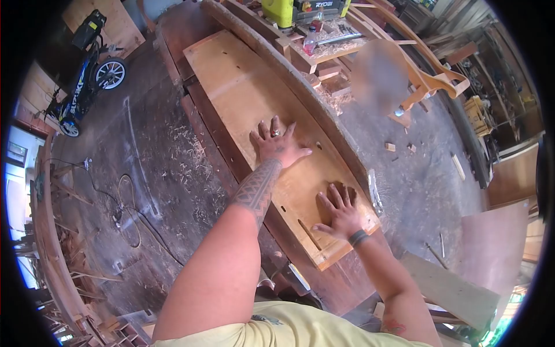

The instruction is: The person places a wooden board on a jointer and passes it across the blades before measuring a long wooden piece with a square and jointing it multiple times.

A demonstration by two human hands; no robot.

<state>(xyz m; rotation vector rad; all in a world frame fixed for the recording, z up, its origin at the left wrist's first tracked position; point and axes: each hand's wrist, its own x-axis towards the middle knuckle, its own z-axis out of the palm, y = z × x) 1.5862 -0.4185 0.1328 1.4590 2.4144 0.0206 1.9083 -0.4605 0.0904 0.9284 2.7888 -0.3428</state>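
A long light-brown wooden panel (243,87) with several small holes and a narrow slot near its close end lies on a darker wooden bench (350,283). My left hand (278,144), with a ring on one finger, rests palm down on the panel's middle, fingers spread. Closer to the near end, my right hand (341,214) also lies flat on the panel with its fingers apart. Neither hand grips anything.
A green planer (278,13), a bottle (310,41) and wood shavings are at the top. A curved wooden frame (425,81) stands at the upper right. A motorbike (78,87) is at the upper left. A cable (147,222) crosses the floor.
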